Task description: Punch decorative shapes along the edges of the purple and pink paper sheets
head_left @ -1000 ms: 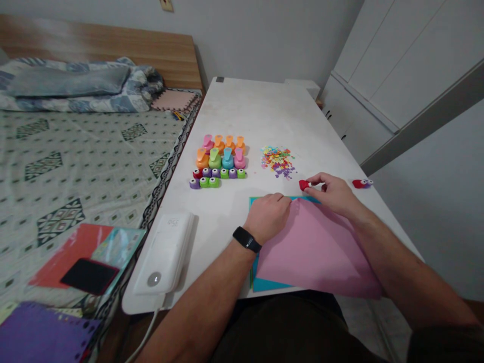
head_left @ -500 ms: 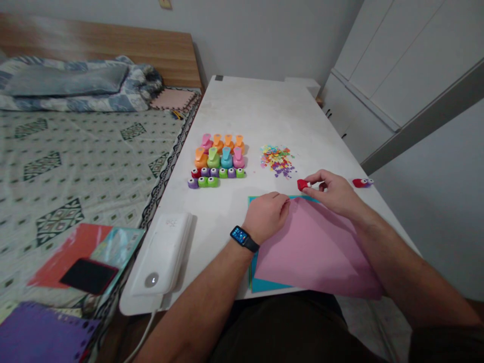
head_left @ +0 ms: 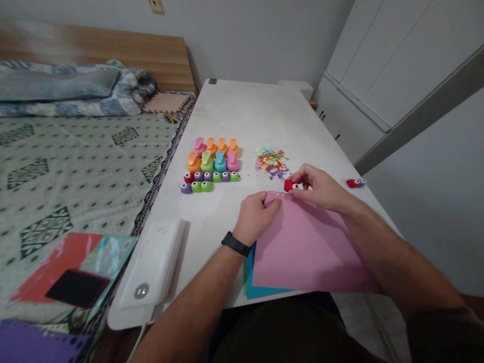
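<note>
A pink sheet of paper (head_left: 306,247) lies over blue paper (head_left: 264,290) at the table's near edge. Several small punched holes run along its far edge. With thumb and fingers closed, my left hand (head_left: 257,214) pinches that edge near the sheet's far left corner. My right hand (head_left: 317,186) grips a small red craft punch (head_left: 289,186) by its sides, right at the far edge of the pink paper. Whether the paper sits inside the punch's slot is hard to make out. Beyond the punch lies a pile of colourful paper cut-outs (head_left: 270,161).
Several larger lever punches (head_left: 206,162) and rows of small punches (head_left: 195,187) stand left of the cut-outs. Another red punch (head_left: 353,183) lies at the right edge. A white device (head_left: 151,262) with a cable sits at the near left. A phone (head_left: 77,288) rests on the bed.
My left hand has taken the pink sheet's far edge and lifted it, showing the holes. My right hand has brought the red punch left to that edge.
</note>
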Demonstrator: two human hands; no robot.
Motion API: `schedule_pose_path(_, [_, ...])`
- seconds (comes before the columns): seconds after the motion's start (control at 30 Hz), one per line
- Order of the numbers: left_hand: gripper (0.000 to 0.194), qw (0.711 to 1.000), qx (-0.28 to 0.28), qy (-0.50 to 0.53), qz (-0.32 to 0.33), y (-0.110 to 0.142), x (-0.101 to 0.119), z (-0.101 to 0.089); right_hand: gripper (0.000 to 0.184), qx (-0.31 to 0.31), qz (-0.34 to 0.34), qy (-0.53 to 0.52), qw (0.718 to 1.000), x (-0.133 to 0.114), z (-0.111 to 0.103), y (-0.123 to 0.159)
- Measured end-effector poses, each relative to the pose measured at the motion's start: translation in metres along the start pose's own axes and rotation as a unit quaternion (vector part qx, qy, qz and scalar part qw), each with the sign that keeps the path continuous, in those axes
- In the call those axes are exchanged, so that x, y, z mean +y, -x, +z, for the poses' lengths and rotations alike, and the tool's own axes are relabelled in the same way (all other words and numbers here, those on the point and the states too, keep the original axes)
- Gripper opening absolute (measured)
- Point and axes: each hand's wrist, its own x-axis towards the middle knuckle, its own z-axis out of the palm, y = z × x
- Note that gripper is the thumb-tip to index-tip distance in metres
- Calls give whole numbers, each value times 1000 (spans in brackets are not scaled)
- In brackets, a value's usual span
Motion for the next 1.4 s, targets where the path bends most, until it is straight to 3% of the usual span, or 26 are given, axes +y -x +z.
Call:
schedule_pose_path(0.17, [30,999,18,30,14,0,2,-3,38,-42,0,-45,998,1,3,-5])
schedule_pose_path(0.37, [29,999,28,31,12,0,1,-2,44,-33,8,-57,998,6,4,-8])
schedule_pose_path(0.6, [29,999,26,30,14,0,0,-2,38,-57,17,-31,998,7,3,-11])
schedule_pose_path(1.4, [30,999,28,23,-21,-4,-6,-2,41,-64,14,-87,994,23,14,-15])
